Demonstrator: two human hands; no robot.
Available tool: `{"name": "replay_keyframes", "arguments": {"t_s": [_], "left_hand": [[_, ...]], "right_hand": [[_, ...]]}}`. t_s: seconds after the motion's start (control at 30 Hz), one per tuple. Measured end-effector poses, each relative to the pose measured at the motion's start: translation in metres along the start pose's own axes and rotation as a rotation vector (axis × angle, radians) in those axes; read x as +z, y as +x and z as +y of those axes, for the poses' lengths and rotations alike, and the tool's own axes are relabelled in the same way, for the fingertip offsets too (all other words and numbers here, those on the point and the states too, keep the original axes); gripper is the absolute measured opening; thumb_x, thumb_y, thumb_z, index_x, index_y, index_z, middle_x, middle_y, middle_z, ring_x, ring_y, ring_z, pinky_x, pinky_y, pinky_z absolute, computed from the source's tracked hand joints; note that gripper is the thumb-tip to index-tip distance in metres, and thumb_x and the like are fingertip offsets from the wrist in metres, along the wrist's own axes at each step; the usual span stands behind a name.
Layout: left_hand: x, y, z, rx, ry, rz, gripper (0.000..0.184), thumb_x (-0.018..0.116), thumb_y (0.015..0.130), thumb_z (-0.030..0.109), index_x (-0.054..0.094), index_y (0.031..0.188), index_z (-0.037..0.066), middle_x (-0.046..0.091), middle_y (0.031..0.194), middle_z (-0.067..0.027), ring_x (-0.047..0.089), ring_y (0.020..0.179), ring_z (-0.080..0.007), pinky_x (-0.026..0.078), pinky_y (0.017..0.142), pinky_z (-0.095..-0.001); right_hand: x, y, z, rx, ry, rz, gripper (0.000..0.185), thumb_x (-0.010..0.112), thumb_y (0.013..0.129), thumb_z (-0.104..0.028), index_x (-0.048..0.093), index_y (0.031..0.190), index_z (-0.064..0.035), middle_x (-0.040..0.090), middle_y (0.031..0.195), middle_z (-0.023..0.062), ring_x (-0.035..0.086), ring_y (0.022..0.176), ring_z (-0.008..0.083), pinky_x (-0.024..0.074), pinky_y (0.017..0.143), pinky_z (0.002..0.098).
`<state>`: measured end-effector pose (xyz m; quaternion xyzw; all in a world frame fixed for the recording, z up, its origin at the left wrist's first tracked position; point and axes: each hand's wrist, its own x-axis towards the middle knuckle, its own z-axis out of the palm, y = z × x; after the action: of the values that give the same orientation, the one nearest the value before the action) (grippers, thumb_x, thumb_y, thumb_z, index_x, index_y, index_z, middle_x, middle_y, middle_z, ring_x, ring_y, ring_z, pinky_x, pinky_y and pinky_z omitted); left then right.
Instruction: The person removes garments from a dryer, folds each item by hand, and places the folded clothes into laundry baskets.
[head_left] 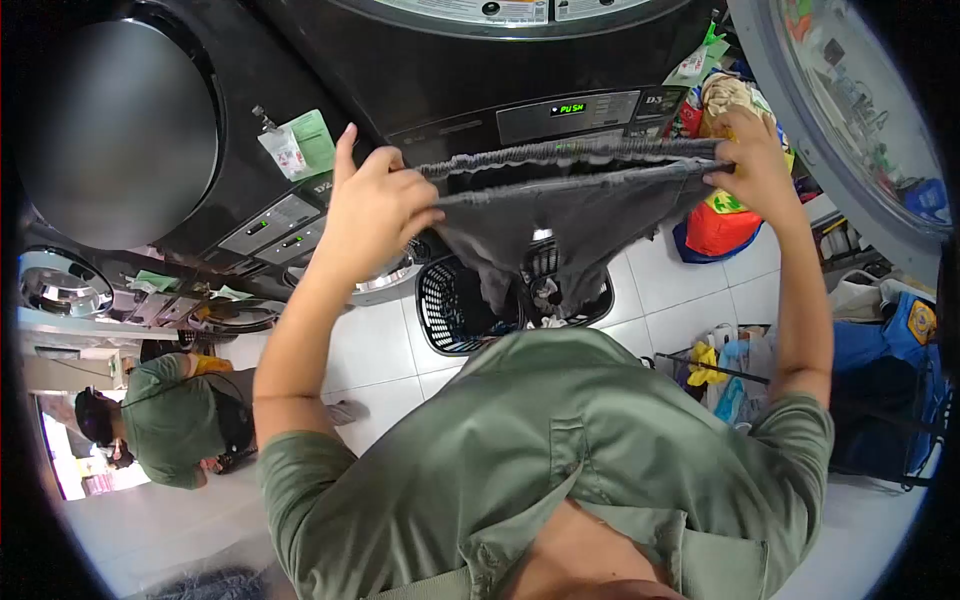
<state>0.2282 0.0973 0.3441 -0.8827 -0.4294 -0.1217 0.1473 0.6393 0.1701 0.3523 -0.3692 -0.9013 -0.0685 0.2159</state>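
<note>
Dark grey pants [575, 205] hang stretched between my two hands, with the elastic waistband pulled wide and the legs falling toward the floor. My left hand [378, 205] pinches one end of the waistband, its index finger raised. At the other end, my right hand [750, 168] holds the waistband between thumb and fingers. Below the pants, a black laundry basket [433, 318] with dark clothes in it stands on the tiled floor, and a second basket [600, 305] beside it is partly hidden by the pant legs.
A black machine [450, 80] with a lit panel stands in front, its round door [800, 130] open at right. More machines [120, 130] line the left. Bags [720, 225] sit at right, a blue cart [880, 390] lower right. Another person [180, 420] is at lower left.
</note>
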Motion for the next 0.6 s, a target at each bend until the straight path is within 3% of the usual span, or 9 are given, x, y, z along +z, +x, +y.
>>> {"name": "replay_keyframes", "arguments": {"t_s": [0.1, 0.17, 0.2, 0.23, 0.37, 0.4, 0.5, 0.53, 0.6], "left_hand": [[-0.041, -0.017, 0.017, 0.09, -0.433, 0.354, 0.031, 0.074, 0.055, 0.026, 0.053, 0.068, 0.007, 0.057, 0.086, -0.0057, 0.05, 0.098, -0.0241, 0.033, 0.091, -0.0464], [-0.008, -0.018, 0.01, -0.008, -0.938, 0.187, 0.026, 0.072, 0.06, 0.017, 0.056, 0.076, 0.004, 0.058, 0.087, -0.0078, 0.054, 0.091, -0.0197, 0.041, 0.082, -0.0372], [0.004, -0.017, 0.006, -0.375, -0.999, -0.189, 0.026, 0.066, 0.067, 0.013, 0.056, 0.087, 0.0, 0.058, 0.086, -0.0074, 0.055, 0.082, -0.0149, 0.044, 0.073, -0.0286], [0.029, -0.008, -0.004, -0.578, -1.051, -0.211, 0.029, 0.063, 0.07, 0.013, 0.056, 0.094, -0.002, 0.059, 0.083, -0.008, 0.055, 0.076, -0.0113, 0.045, 0.066, -0.0256], [0.061, 0.059, -0.004, -0.661, -0.847, 0.359, 0.03, 0.063, 0.073, 0.018, 0.053, 0.092, -0.004, 0.059, 0.073, -0.0103, 0.054, 0.061, -0.0128, 0.045, 0.056, -0.0283], [0.048, 0.076, 0.013, -0.681, -0.904, 0.314, 0.037, 0.064, 0.078, 0.024, 0.051, 0.101, -0.003, 0.059, 0.087, -0.0087, 0.055, 0.078, -0.0124, 0.045, 0.069, -0.0243], [0.029, 0.107, 0.059, -0.334, -1.948, 0.232, 0.038, 0.046, 0.091, 0.031, 0.042, 0.117, 0.003, 0.057, 0.101, -0.011, 0.057, 0.085, -0.0185, 0.047, 0.076, -0.0306], [0.024, 0.106, 0.056, -0.237, -2.082, 0.203, 0.039, 0.043, 0.092, 0.032, 0.042, 0.117, 0.003, 0.056, 0.104, -0.0136, 0.057, 0.087, -0.0206, 0.046, 0.078, -0.0317], [0.03, 0.095, 0.036, -0.166, -2.146, 0.231, 0.04, 0.041, 0.092, 0.033, 0.041, 0.119, 0.003, 0.055, 0.108, -0.0189, 0.058, 0.091, -0.0241, 0.046, 0.08, -0.0336]], "right_hand": [[-0.032, -0.027, -0.018, 0.063, 0.715, 0.224, 0.018, 0.067, 0.056, -0.008, 0.058, 0.067, 0.0007, 0.058, 0.087, 0.0136, 0.057, 0.084, 0.0257, 0.0427, 0.075, 0.0349], [-0.014, -0.034, 0.017, -0.053, 1.102, 0.126, 0.02, 0.063, 0.058, -0.002, 0.059, 0.077, 0.0007, 0.06, 0.09, 0.0131, 0.058, 0.083, 0.0196, 0.0434, 0.076, 0.0291], [0.007, -0.028, 0.033, 0.302, 1.095, -0.021, 0.025, 0.064, 0.062, -0.004, 0.059, 0.086, 0.0006, 0.06, 0.091, 0.0123, 0.059, 0.083, 0.0186, 0.0437, 0.076, 0.0273], [0.025, -0.017, 0.048, 0.639, 1.053, -0.161, 0.03, 0.065, 0.066, -0.007, 0.058, 0.094, 0.0005, 0.06, 0.093, 0.0114, 0.059, 0.084, 0.0176, 0.0441, 0.076, 0.0256], [0.045, 0.047, 0.008, 0.729, 1.415, 0.108, 0.054, 0.07, 0.07, -0.028, 0.052, 0.108, 0.0053, 0.059, 0.095, 0.0093, 0.057, 0.087, 0.016, 0.0436, 0.076, 0.0278], [0.031, 0.061, -0.032, 0.742, 1.224, 0.189, 0.056, 0.071, 0.069, -0.029, 0.051, 0.108, 0.0053, 0.059, 0.097, 0.0109, 0.056, 0.09, 0.0174, 0.0431, 0.078, 0.0287], [0.052, 0.079, -0.104, 0.387, 0.616, 0.339, 0.063, 0.074, 0.066, -0.031, 0.049, 0.111, 0.0044, 0.058, 0.102, 0.0133, 0.055, 0.098, 0.0225, 0.0422, 0.082, 0.0307], [0.046, 0.08, -0.102, 0.416, 0.622, 0.301, 0.061, 0.07, 0.064, -0.015, 0.043, 0.115, 0.003, 0.057, 0.097, 0.0086, 0.053, 0.089, 0.0136, 0.0424, 0.08, 0.0278], [0.034, 0.08, -0.068, 0.397, 1.099, 0.489, 0.048, 0.066, 0.067, -0.007, 0.048, 0.111, 0.0033, 0.059, 0.098, 0.0103, 0.056, 0.09, 0.0169, 0.0448, 0.081, 0.0294]]}}
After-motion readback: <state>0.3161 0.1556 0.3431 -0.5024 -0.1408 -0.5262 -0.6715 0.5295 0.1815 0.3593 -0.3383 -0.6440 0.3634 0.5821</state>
